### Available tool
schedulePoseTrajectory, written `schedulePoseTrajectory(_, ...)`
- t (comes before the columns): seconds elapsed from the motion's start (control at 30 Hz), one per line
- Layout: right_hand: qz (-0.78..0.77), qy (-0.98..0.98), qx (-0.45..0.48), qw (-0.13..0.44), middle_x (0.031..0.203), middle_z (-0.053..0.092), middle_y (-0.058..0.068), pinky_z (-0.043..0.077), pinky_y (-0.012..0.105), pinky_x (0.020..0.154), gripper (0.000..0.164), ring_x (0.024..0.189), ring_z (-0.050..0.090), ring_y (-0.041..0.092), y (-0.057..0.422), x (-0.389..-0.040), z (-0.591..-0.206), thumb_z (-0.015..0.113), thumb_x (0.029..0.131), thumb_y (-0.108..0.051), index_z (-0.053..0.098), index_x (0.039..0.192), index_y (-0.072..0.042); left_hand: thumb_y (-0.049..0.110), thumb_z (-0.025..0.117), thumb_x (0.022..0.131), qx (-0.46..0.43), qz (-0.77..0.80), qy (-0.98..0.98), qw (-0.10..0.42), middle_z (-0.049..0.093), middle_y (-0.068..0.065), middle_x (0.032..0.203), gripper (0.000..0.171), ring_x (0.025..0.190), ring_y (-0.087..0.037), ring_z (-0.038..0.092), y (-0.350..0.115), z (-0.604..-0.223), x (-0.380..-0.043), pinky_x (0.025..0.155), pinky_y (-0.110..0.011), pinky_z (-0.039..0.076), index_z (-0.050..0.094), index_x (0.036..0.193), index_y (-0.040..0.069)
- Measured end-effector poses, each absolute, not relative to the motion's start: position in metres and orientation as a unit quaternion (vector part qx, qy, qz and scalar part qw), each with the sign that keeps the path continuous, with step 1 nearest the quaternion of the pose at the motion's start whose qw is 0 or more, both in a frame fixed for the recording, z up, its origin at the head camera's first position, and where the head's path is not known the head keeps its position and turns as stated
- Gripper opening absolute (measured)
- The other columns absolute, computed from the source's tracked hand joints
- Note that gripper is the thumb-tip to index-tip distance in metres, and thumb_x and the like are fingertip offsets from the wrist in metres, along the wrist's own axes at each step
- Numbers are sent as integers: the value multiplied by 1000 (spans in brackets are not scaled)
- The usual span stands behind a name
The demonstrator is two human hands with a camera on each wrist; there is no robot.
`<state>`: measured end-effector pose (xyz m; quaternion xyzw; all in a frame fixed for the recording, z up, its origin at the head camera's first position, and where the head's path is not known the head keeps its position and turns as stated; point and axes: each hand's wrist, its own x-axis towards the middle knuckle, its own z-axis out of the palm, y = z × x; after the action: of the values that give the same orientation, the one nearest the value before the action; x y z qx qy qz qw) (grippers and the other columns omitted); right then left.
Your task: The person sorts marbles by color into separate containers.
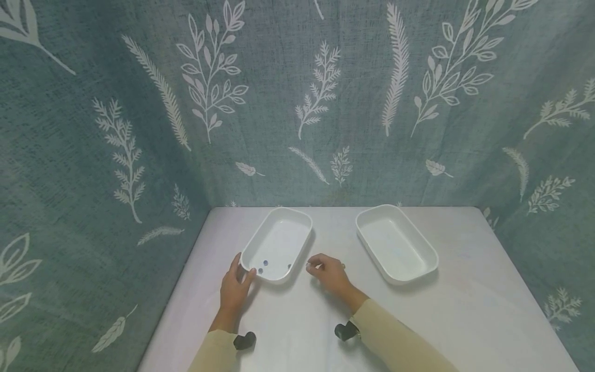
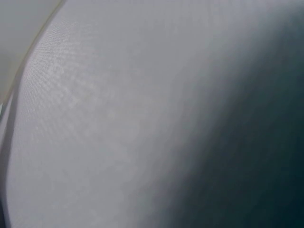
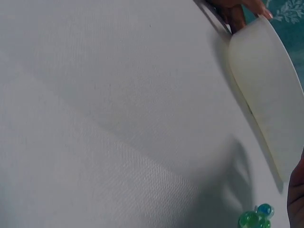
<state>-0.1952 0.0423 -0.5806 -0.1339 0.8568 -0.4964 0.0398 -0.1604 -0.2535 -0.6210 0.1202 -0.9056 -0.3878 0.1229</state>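
Observation:
A white tray point(image 1: 281, 235) with rounded corners stands left of centre. Several small blue beads, one of them a bead point(image 1: 265, 263), lie at its near end. My left hand point(image 1: 235, 292) grips the near left corner, thumb at the front rim and fingers along the outer side. Just right of this tray, my right hand point(image 1: 331, 274) has thumb and fingertips together around a small pale piece point(image 1: 308, 265), too small to make out. Shiny green and blue beads point(image 3: 254, 219) cluster beside that hand in the right wrist view. The left wrist view shows mostly blurred tabletop.
A second white tray point(image 1: 395, 248) stands on the right side of the white-covered table point(image 1: 297, 330). Patterned teal cloth point(image 1: 279, 103) rises behind and on both sides. Each wrist carries a dark camera mount.

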Motion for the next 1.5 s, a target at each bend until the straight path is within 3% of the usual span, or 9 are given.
schedulePoseTrajectory(0.37,-495,856,-144,51,98,67,-5,52,26,63,21,74,58,9,24,-197,-572,67,92,-23,68,111,-15,50,64,90,110,-393,-903,135,43,-12,148,76,136,-37,37,-254,-621,-160,110,-61,23,32,152,21)
schedulePoseTrajectory(0.7,-487,860,-133,78,96,65,-7,52,27,55,24,66,58,10,12,-200,-574,66,93,-27,67,114,-16,46,66,90,113,-391,-904,132,44,-12,148,75,136,-38,37,-254,-619,-160,109,-62,24,33,152,20)
schedulePoseTrajectory(1.5,-467,871,-115,100,97,64,-10,51,27,68,27,79,57,9,-5,-208,-571,63,94,-36,67,115,-20,51,64,90,110,-394,-904,126,42,-13,149,77,134,-41,38,-255,-615,-158,107,-66,25,33,152,19)
